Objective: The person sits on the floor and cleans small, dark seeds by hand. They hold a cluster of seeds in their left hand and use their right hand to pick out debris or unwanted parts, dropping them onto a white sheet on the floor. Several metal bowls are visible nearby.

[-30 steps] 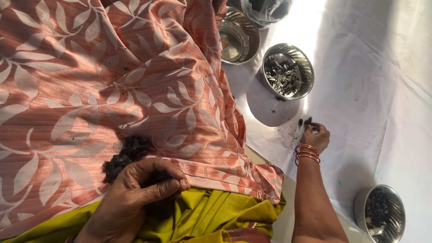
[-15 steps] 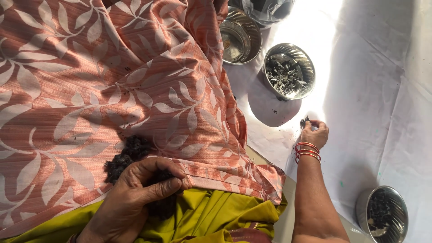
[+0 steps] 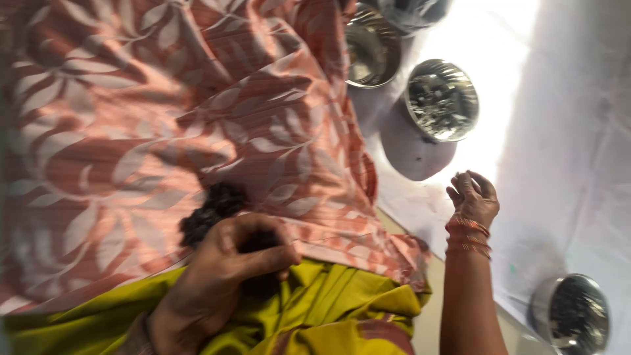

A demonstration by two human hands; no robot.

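My left hand (image 3: 223, 283) rests in my lap, shut on a clump of dark, crinkly material (image 3: 217, 207) that lies on the pink leaf-patterned cloth (image 3: 131, 118). Part of the clump sticks out above my fingers. My right hand (image 3: 473, 197), with red and gold bangles on the wrist, hangs over the white sheet (image 3: 565, 131) with its fingers curled inward. The picture is blurred, so I cannot tell whether anything is inside them. The nearest steel bowl (image 3: 440, 98) holds small dark pieces and stands just beyond that hand.
A second steel bowl (image 3: 371, 46) and a third (image 3: 411, 10) stand at the top. Another bowl (image 3: 570, 312) with dark bits sits at the lower right. Yellow-green cloth (image 3: 328, 309) lies under the pink cloth's edge.
My right hand has lifted off the white sheet, where it pinched small dark bits, and its fingers have curled in. The view has moved closer. The left hand keeps its hold.
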